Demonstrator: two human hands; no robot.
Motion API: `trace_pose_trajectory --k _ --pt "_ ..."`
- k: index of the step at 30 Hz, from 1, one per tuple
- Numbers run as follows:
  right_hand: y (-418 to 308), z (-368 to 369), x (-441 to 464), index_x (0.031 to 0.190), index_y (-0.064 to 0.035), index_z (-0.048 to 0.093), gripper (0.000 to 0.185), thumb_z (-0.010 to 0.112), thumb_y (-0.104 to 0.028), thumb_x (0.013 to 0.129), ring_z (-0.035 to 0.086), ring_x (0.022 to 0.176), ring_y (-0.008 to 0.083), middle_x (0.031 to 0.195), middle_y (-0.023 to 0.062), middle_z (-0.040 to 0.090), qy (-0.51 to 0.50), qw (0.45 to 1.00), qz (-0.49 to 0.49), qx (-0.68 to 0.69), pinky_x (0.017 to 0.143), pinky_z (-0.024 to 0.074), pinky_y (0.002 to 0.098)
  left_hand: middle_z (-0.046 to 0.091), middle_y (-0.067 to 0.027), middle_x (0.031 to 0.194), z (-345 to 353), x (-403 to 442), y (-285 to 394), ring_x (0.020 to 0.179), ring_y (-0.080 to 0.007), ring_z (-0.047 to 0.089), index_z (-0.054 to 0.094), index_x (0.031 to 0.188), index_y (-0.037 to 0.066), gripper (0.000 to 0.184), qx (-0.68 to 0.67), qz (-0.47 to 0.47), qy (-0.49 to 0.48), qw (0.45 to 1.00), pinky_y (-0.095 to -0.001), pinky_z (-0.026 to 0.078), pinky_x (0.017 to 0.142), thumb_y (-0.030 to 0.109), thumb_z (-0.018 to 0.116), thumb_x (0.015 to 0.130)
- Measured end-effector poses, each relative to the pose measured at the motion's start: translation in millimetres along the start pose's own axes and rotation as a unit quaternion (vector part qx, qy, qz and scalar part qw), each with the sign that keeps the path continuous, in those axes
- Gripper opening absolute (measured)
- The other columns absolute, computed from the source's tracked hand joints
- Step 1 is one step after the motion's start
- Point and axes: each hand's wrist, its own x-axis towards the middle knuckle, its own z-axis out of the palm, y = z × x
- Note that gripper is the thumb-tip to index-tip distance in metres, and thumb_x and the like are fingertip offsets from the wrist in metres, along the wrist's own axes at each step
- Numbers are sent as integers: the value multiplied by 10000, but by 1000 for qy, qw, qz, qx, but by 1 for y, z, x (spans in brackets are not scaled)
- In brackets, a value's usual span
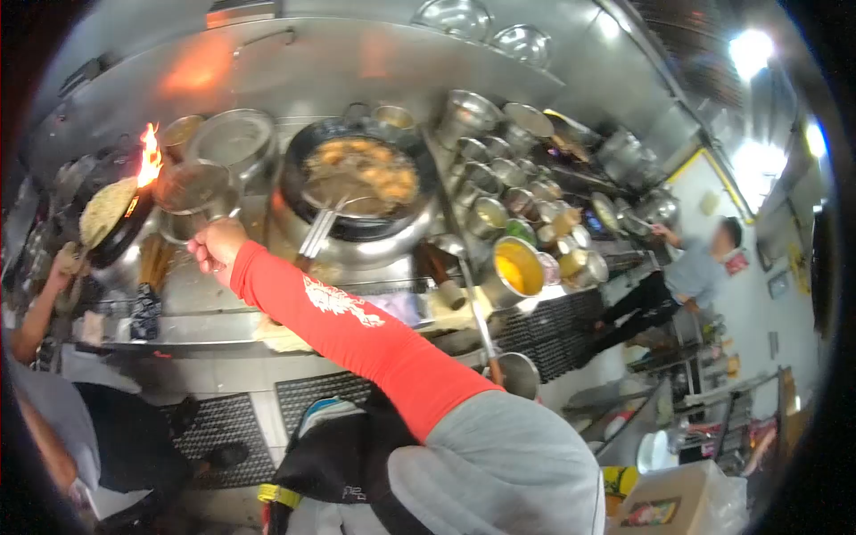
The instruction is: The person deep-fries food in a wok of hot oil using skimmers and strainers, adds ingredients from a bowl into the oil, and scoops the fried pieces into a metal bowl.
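Observation:
My right hand [217, 246], at the end of a red sleeve, is closed beside the rim of a round strainer or pan [193, 185]. Whatever its fingers hold is hidden. To its right, a large black wok [290, 183] holds browned pieces of food [379, 171] in dark oil, with a metal ladle or strainer [325, 223] resting in it, its handles toward me. My left hand is out of view.
At the left, a co-worker's hand [67, 263] is at a flaming pan [134, 218] of pale food. Metal pots, containers and a pot of yellow liquid [517, 269] crowd the right counter. Another person [700, 272] stands farther right.

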Motion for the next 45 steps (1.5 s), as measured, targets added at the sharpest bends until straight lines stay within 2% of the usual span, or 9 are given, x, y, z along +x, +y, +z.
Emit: trace_pose_trajectory --k 9,13,22,30,33,36,37,42,45 --pt "-97 -155 -157 1260 18 397 546 575 -23 745 514 483 148 784 114 595 89 948 -174 -251 370 380 287 619 -128 766 0 16 8 603 -217 607 596 985 24 293 -87 -43 39 995 -324 489 470 204 555 757" --pt "-126 -265 -206 1194 65 473 437 491 -67 778 608 798 348 914 251 610 148 527 -440 -712 745 483 395 612 -120 740 -14 41 69 554 -200 603 585 993 15 280 -266 -44 59 961 -311 490 414 177 548 767" --pt "-187 -370 -152 1000 -4 598 324 551 -63 685 566 949 386 970 249 600 230 489 -251 -803 842 459 431 636 -132 741 28 8 135 602 -235 620 614 948 23 270 -137 166 113 970 -325 508 548 227 619 770" --pt "-243 -366 -204 1110 24 572 443 530 -110 690 569 1030 330 1043 231 610 290 677 -182 -651 929 416 359 640 -139 780 79 -71 80 674 -270 621 634 905 20 281 -24 -2 41 999 -348 504 611 253 631 747" --pt "-257 -422 -167 1059 -10 604 387 510 -106 695 590 952 374 985 227 619 314 502 -315 -742 869 459 378 632 -131 763 77 -86 80 647 -248 613 627 920 15 270 -50 -31 43 997 -339 501 566 225 621 750" --pt "-259 -427 -133 895 9 606 238 505 -102 711 578 940 376 975 222 613 351 503 -160 -774 836 464 384 625 -123 746 60 -80 91 619 -226 604 621 935 9 262 -114 -56 64 990 -329 498 522 197 612 754" --pt "-254 -428 -120 846 20 595 192 500 -93 722 598 845 362 918 216 620 264 365 -165 -877 750 487 395 622 -121 740 50 -76 97 610 -219 601 619 940 7 259 -158 -65 73 983 -326 497 507 188 609 755" --pt "-218 -410 -78 926 1 537 138 497 -13 794 446 356 164 599 108 559 247 883 -47 -396 295 315 317 610 -107 713 2 -44 128 564 -182 587 608 966 -3 251 -418 -77 87 901 -310 491 433 142 593 761" --pt "-213 -382 -68 1001 -23 516 217 508 5 786 427 372 136 587 84 540 252 909 -97 -317 309 304 286 624 -116 726 -22 -45 147 587 -185 604 611 989 -9 278 -331 -62 102 936 -297 498 446 149 597 761"
